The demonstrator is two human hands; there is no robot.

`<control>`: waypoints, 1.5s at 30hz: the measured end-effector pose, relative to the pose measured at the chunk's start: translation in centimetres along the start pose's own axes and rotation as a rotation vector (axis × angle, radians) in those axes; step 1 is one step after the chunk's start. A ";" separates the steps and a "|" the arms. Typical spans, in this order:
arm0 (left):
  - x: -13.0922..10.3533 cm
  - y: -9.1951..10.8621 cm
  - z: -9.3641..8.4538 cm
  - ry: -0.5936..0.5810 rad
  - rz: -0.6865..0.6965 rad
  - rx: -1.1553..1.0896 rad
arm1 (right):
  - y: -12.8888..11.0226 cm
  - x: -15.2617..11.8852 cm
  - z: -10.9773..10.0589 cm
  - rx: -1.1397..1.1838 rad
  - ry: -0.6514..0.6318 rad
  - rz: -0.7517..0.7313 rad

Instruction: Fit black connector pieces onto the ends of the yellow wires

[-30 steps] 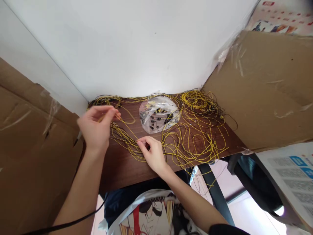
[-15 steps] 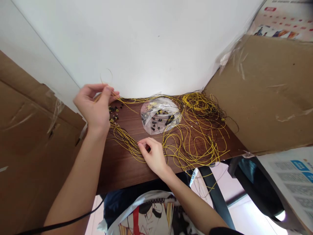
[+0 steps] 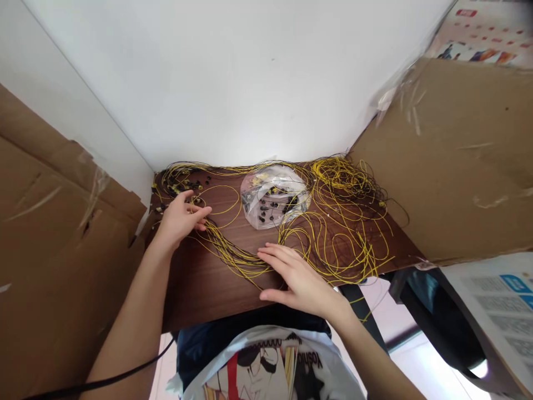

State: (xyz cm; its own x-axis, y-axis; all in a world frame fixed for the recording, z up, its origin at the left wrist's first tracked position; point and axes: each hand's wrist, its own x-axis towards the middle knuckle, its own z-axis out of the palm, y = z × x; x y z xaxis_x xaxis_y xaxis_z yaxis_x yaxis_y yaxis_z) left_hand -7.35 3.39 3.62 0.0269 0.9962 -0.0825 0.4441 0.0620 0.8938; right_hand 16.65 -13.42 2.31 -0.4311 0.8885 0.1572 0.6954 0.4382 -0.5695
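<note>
Head cam: R hand (image 3: pixel 293 275) over yel wires (image 3: pixel 237 254), "Yoshi-" on shirt (image 3: pixel 345 369)

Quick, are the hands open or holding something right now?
Left hand: at the wires; can't tell whether it grips any.
Right hand: open, spread over the wires.

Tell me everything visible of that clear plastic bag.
The plastic bag looks thin, see-through and crumpled. It lies on the brown table near the white wall, with small black and yellow pieces showing through or on it. Yellow and black wires cross its right side; neither the left hand nor the right hand touches it.
</note>
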 end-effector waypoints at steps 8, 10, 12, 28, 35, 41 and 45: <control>-2.8 1.4 -1.7 0.073 0.361 0.464 | 1.0 -2.1 0.4 -0.136 -0.044 -0.087; -4.4 1.8 -1.1 0.058 0.557 0.516 | 1.0 -2.3 0.3 -0.138 -0.049 -0.115; -6.2 1.8 0.1 -0.174 0.693 0.419 | 1.0 -2.4 0.2 -0.138 -0.054 -0.144; -11.1 0.4 3.6 -0.747 0.579 0.310 | 0.4 -2.2 -0.2 -0.149 -0.152 -0.175; -11.7 1.1 4.3 -0.728 0.618 0.361 | 0.2 -0.4 -1.3 -0.156 -0.008 -0.139; -11.3 1.4 3.5 -0.698 0.520 0.341 | 1.4 1.3 -1.1 -0.246 0.023 -0.138; -10.1 0.5 2.9 -0.577 0.604 0.406 | 2.6 1.6 -2.0 -0.306 -0.006 -0.113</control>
State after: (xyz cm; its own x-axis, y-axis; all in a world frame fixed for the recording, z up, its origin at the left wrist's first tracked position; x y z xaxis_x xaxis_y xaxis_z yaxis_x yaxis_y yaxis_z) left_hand -4.85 -6.79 3.60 0.7485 0.6617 0.0426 0.4865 -0.5917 0.6428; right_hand 18.89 -10.60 2.65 -0.5185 0.8312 0.2006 0.7829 0.5558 -0.2796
